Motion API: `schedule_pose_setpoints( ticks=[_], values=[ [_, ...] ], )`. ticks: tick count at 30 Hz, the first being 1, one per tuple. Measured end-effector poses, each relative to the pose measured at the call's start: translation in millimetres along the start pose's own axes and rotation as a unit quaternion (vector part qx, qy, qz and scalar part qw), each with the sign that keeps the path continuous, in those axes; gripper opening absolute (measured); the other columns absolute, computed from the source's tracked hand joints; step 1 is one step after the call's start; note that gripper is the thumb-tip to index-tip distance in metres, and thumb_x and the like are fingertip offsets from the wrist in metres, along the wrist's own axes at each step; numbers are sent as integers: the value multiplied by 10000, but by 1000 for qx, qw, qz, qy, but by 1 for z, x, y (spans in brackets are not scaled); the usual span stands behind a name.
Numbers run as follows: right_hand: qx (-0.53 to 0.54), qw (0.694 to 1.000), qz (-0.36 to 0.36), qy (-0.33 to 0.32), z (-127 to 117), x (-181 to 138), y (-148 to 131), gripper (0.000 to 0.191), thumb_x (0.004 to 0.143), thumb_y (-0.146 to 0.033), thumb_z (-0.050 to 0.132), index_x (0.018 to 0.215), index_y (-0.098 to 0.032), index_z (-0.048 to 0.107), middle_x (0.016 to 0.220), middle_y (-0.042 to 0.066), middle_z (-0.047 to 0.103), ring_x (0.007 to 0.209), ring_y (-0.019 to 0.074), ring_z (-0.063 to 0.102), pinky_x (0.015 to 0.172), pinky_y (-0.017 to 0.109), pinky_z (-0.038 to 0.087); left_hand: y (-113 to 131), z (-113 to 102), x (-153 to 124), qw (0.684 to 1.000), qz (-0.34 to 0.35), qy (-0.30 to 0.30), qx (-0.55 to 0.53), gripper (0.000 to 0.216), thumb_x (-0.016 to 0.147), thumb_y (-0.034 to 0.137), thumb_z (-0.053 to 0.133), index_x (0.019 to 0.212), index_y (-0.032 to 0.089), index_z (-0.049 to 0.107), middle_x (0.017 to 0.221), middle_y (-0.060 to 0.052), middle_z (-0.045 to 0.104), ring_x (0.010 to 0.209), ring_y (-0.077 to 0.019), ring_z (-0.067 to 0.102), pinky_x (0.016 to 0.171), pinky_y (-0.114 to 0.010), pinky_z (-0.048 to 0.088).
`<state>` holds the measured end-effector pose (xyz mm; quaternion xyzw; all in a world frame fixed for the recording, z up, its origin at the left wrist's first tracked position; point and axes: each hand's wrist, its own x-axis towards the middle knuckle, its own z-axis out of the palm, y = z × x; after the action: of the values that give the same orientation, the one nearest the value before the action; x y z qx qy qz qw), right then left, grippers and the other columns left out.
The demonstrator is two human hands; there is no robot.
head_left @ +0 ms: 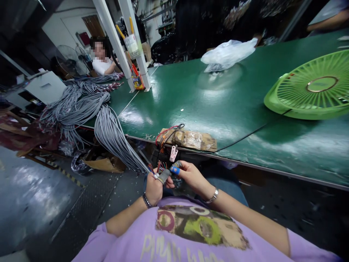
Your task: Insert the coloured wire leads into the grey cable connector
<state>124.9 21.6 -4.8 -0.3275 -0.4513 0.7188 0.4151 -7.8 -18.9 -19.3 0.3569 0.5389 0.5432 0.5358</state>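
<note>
My left hand (154, 190) is closed around the end of a thick bundle of grey cables (113, 136). Thin coloured wires (160, 166) fan out above its fist. Grey tape is wrapped on its thumb. Just to the right, my right hand (192, 177) has thumb and fingers pinched together close to the wire ends, with blue tape around one digit. Whatever lies in that pinch is too small to make out. Both hands are in front of the table's near edge, above my lap. A pink clip (173, 153) hangs at the edge just beyond them.
A wooden block (199, 140) with red and black leads lies along the green table's (169, 105) edge. A green fan (308, 87) stands right, its cord crossing the tabletop. Farther back are a plastic bag (229, 54) and white posts (133, 47). Another person (102, 62) sits far left.
</note>
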Motion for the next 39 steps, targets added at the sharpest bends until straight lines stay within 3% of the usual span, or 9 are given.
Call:
schedule_pose_setpoints(
  ticks=[5,8,12,16,19,23,25,29,39],
  values=[
    [8,999,2,-38,-5,-2,2,253,677,-388,710,642,-186,562,553,-26,536,514,104,421,534,263,338,4,1,2,1000,0,10,-25,327,680,457,666,661,144,574,472,7,584,394,-116,549,388,-201,382],
    [1,1000,12,3,-16,3,9,278,661,-406,723,625,-166,586,550,-26,521,514,87,405,524,242,341,6,-1,2,999,-11,-3,-40,304,677,432,679,686,144,584,463,20,575,360,-101,516,371,-199,380],
    [119,989,67,48,-28,19,13,401,716,-560,620,721,-159,608,626,-5,550,514,75,419,535,233,394,13,-5,4,996,-40,-67,-48,330,640,445,713,685,139,597,434,25,555,323,-95,485,337,-200,380],
    [137,985,97,-38,-27,32,2,430,688,-570,647,780,-151,618,701,16,582,547,83,465,535,232,402,23,-5,11,989,-54,-130,-46,352,592,452,745,633,136,597,408,18,546,298,-95,474,308,-197,368],
    [74,995,48,-47,-22,34,-5,400,667,-539,683,724,-149,616,615,-10,551,518,77,431,517,223,362,29,-4,18,987,-62,-139,-57,362,588,467,738,628,133,602,382,20,533,276,-93,463,293,-191,359],
    [-19,996,-50,67,-20,35,-3,412,695,-556,645,648,-149,607,559,-17,540,512,76,411,516,223,322,29,-3,26,984,-72,-150,-66,378,558,464,749,594,124,589,366,19,526,263,-98,461,276,-187,349],
    [23,997,-38,65,-19,38,0,432,715,-582,608,652,-155,602,561,-18,537,511,79,412,520,227,331,27,-3,28,984,-75,-152,-62,373,553,451,754,600,123,583,386,17,542,274,-100,472,280,-189,358],
    [178,982,52,-14,-18,44,4,425,670,-577,660,748,-160,642,603,-15,553,547,90,458,544,235,383,22,-2,28,985,-79,-147,-50,350,574,432,745,634,130,577,409,22,556,285,-92,467,295,-191,374],
    [229,971,49,36,-11,45,2,392,638,-519,722,748,-147,667,623,-4,604,556,90,503,526,222,388,19,1,26,986,-80,-145,-24,333,612,436,713,644,127,594,408,24,546,292,-85,461,307,-191,380]
  ],
)
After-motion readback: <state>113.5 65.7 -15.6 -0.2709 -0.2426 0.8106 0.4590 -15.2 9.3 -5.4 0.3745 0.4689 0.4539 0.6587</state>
